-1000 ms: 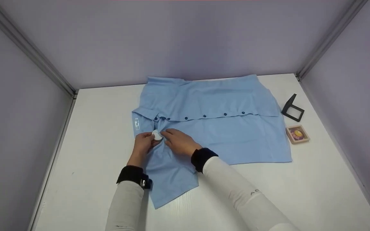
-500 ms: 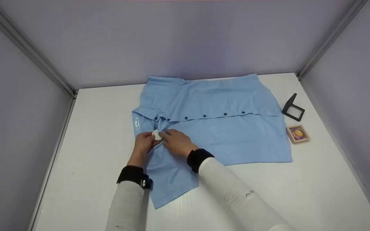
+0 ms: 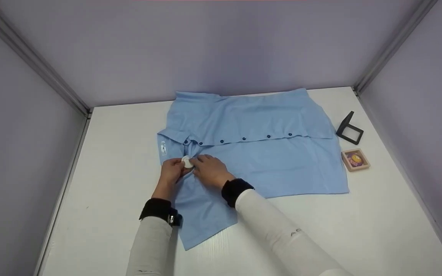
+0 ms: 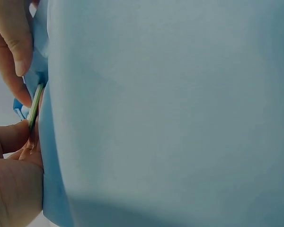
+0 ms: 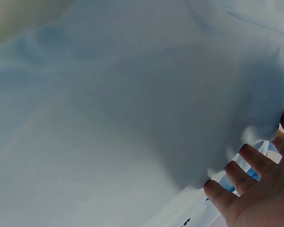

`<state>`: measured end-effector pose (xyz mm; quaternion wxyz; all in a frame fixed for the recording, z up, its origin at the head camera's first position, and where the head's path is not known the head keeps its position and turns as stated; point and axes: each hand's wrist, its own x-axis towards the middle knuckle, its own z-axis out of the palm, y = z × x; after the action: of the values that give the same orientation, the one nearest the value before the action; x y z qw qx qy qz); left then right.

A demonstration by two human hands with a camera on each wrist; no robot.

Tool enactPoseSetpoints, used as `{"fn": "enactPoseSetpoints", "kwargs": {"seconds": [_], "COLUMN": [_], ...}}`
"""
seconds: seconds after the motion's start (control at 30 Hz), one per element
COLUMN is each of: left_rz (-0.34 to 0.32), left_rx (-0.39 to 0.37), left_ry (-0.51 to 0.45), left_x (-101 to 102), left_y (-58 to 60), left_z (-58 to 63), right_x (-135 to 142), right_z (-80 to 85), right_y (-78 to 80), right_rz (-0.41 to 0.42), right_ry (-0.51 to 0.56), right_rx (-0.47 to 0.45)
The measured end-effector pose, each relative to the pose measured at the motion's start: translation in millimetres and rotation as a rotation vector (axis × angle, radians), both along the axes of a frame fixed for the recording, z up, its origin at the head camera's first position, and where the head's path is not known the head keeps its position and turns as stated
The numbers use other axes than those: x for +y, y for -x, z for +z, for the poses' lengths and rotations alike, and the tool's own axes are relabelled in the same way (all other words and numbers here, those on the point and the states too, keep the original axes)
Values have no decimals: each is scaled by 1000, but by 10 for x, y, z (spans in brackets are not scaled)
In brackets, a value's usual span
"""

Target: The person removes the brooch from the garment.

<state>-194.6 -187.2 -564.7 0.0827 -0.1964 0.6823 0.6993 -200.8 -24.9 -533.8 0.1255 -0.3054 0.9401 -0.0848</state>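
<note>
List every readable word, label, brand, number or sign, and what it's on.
"AC": right sleeve; second letter uncertain.
White label on the blue shirt: too small to read.
Dark mark on left sleeve: too blurred to read.
Nothing else is legible.

White sleeves [image 3: 150, 245], the right marked with dark letters [image 3: 296, 232], meet black wristbands [image 3: 155, 209].
</note>
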Motion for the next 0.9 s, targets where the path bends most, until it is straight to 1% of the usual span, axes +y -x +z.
{"fn": "enactPoseSetpoints", "kwargs": {"seconds": [0.27,0.43,0.57,0.73,0.9], "left_rz": [-15,-34,-36,-42,-35], "left_rx": [-1,13,18,21,-16], "left_ry": [13,3,8,39,60], "left_x": [2,9,4,4,29], "left_y": [-2,-1,-4,6,15], "left_z": [3,10,3,-7,0], "right_x": [7,23,30,46,79], "right_z": [-28,-20,-23,-15,-10], "right_y": [0,-4,-1,19,60], "right_rz": [-21,-32,-34,-38,-36], "right_ry": [19,51,71,104,125], "right_rx": [2,-25,-48,-100,-169]}}
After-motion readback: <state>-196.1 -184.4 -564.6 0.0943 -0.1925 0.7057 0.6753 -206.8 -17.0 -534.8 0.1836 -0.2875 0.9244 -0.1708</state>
